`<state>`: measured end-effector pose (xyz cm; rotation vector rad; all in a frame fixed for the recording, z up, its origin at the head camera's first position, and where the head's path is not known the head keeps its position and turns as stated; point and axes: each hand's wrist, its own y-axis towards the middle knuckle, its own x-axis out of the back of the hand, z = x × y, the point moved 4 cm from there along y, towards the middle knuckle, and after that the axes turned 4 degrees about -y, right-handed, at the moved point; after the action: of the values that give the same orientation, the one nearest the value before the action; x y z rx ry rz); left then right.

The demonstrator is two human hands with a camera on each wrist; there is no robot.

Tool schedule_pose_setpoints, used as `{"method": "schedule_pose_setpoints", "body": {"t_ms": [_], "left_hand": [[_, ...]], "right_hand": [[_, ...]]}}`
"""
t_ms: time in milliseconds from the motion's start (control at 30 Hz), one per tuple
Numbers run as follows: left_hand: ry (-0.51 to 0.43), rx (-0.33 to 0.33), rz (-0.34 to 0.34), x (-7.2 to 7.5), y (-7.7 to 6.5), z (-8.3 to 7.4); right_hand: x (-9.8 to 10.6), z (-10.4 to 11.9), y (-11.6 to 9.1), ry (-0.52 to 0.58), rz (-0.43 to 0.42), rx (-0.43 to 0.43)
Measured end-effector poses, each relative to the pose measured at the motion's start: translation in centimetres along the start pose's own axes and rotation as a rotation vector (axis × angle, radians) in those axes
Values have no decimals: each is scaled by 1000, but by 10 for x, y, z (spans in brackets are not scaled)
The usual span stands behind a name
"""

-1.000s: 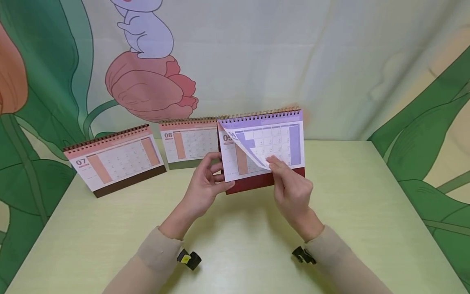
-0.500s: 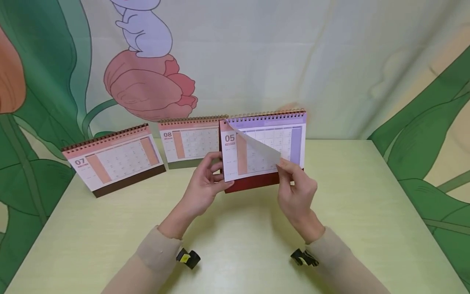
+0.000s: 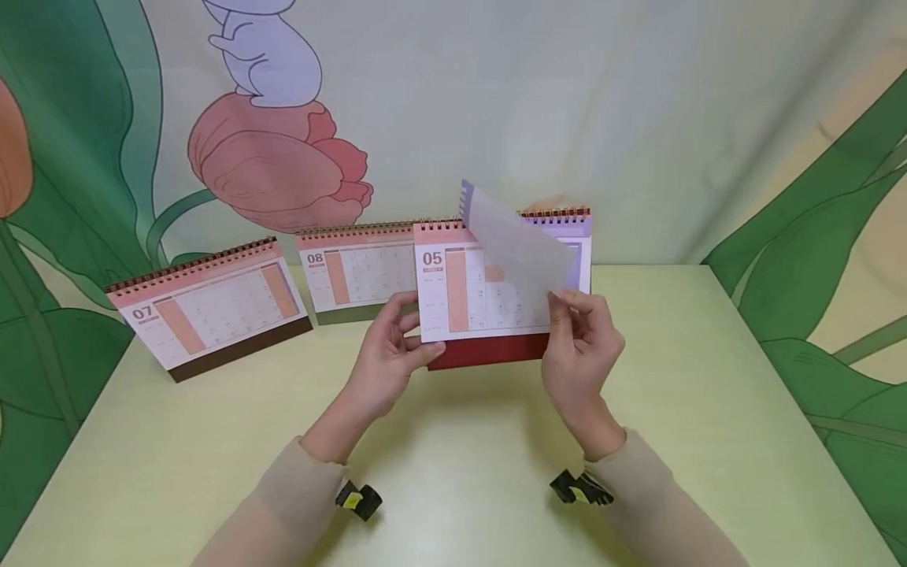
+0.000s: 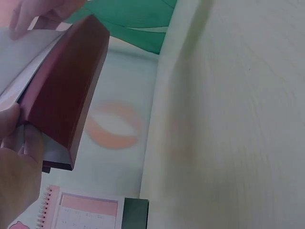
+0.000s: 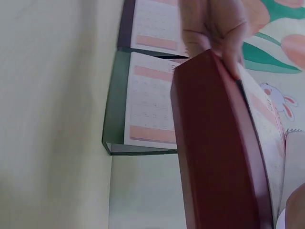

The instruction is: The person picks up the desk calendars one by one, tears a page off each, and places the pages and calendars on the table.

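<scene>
My left hand holds the lower left corner of a desk calendar with a dark red base, thumb in front and fingers behind. My right hand pinches the lower right corner of a loose page. This page's purple top strip stands up off the spiral rings at the left, its edge notched. Under it shows the page marked 05. In the left wrist view, the base is tilted with its underside open. The right wrist view shows my left fingers around the base's end.
Left of the held calendar stands one marked 08, partly behind it, with a green base. Farther left, one marked 07 sits angled on a brown base. A curtain with printed flowers and a rabbit hangs behind the table.
My right hand has pulled the page's corner rightward and slightly up. The page's left top end has come off the rings and swung up, exposing more of the 05 page.
</scene>
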<state>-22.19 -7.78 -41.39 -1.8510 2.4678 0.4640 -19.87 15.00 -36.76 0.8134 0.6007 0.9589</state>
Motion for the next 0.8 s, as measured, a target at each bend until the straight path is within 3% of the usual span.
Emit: {"method": "schedule_pose_setpoints", "body": {"t_ms": [200, 467, 800], "left_hand": [[-27, 46, 28, -3, 1, 7], [-138, 126, -10, -6, -3, 22], [-114, 164, -36, 13, -8, 21]], "right_hand": [[4, -8, 0, 24, -156, -89], [7, -17, 10, 84, -341, -194], [41, -35, 51, 414, -691, -431]]}}
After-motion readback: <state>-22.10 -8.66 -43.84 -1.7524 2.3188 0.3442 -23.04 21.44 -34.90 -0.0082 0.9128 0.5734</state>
